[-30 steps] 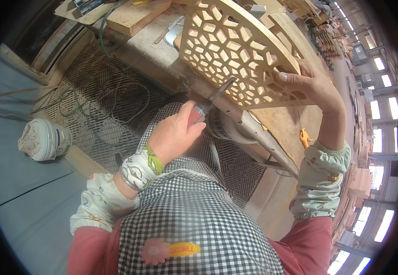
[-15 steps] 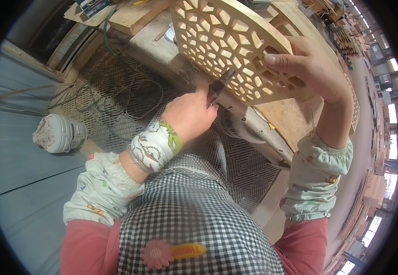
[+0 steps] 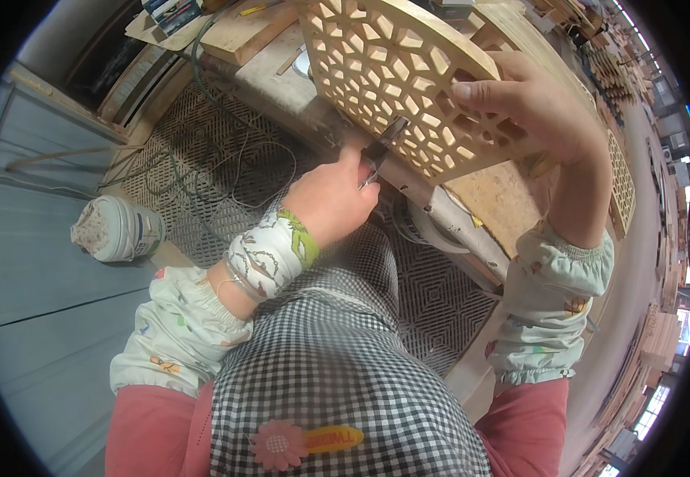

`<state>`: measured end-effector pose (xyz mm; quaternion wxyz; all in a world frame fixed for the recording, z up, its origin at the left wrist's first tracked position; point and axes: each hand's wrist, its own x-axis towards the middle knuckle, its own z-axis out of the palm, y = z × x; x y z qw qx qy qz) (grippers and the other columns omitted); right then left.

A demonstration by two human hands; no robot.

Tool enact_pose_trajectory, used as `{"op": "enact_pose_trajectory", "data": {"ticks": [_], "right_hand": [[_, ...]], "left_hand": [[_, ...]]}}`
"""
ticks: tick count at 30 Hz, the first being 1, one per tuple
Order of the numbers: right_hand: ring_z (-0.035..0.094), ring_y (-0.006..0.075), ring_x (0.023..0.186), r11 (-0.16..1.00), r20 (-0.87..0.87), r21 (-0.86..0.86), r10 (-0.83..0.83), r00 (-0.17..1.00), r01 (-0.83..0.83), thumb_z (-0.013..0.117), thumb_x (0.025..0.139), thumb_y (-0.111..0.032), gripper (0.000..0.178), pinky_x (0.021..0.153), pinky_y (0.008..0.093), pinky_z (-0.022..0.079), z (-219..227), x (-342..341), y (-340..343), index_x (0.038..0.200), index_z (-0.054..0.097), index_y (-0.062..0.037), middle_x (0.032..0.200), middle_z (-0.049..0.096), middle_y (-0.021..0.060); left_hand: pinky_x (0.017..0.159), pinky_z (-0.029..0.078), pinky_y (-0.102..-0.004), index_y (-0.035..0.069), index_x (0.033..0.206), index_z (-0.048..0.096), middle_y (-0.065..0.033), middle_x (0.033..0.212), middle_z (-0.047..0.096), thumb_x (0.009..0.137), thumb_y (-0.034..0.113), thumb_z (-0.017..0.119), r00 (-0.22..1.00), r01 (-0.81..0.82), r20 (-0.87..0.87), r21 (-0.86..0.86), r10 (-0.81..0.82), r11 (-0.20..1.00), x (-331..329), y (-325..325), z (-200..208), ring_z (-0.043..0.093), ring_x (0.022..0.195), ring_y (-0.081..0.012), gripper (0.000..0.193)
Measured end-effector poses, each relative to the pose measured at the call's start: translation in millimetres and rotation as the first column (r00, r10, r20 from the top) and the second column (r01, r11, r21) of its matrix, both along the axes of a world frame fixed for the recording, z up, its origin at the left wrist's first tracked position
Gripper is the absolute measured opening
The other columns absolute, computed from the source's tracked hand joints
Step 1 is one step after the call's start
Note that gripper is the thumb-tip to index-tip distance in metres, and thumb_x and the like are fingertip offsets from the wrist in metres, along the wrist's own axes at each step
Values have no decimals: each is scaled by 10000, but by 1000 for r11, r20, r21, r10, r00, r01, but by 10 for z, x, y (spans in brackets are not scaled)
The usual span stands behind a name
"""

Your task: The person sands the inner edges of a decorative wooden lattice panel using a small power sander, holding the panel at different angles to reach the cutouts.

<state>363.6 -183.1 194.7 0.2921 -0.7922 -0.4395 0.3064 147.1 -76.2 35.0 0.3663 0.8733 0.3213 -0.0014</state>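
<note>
A pale wooden lattice panel (image 3: 396, 71), cut through with many angular holes, stands tilted over the bench. My right hand (image 3: 547, 111) grips its right edge, thumb on the lattice face and fingers behind it. My left hand (image 3: 333, 199) is closed round a slim dark hand tool (image 3: 383, 143) with a metal part near the fingers. The tool's tip lies in front of the panel's lower part; whether it touches the wood I cannot tell. Its exact kind is not clear.
The workbench (image 3: 269, 71) bears a thick wooden board (image 3: 241, 36) at the far left. A white bucket (image 3: 122, 230) stands on the left, near green hoses (image 3: 190, 179) on a patterned mat (image 3: 178, 119). Further lattice pieces (image 3: 621, 187) lie beyond my right arm.
The surroundings have shifted slightly right and down in the picture. Both hands keep their hold, and the tool's tip is angled only a little differently against the panel.
</note>
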Motion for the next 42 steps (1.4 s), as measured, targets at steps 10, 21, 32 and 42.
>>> {"op": "enact_pose_trajectory", "data": {"ticks": [10,21,32,42], "right_hand": [[682,142,796,995,-69,17,-96,993,98,793,937,-300,328,704,344,546,9,8,-5,1129,735,-40,922,766,39],[771,201,978,996,-119,-15,-94,988,93,832,930,-323,495,809,336,611,6,119,-17,1269,672,1,1079,776,128],[746,173,945,998,-117,-23,-62,991,60,831,923,-355,528,803,280,559,40,60,0,1253,687,32,1050,775,113],[742,174,958,999,-139,16,-38,990,41,824,922,-363,553,803,273,542,22,74,-33,1270,683,43,1050,777,127]], "left_hand": [[862,576,-547,7,1219,492,-300,1036,739,986,368,632,999,-2,-35,-74,0,997,-142,51,26,719,974,-495,453],[804,563,-555,-8,1163,542,-285,978,735,1020,418,632,996,-52,69,-57,55,997,-477,229,-372,706,930,-504,458],[797,589,-563,6,1161,530,-244,970,760,997,341,643,999,-20,49,4,19,1000,-163,261,-429,732,908,-483,389],[766,607,-580,26,1179,489,-243,923,761,997,301,632,1000,-19,-12,81,20,997,148,189,-316,741,868,-482,359]]}}
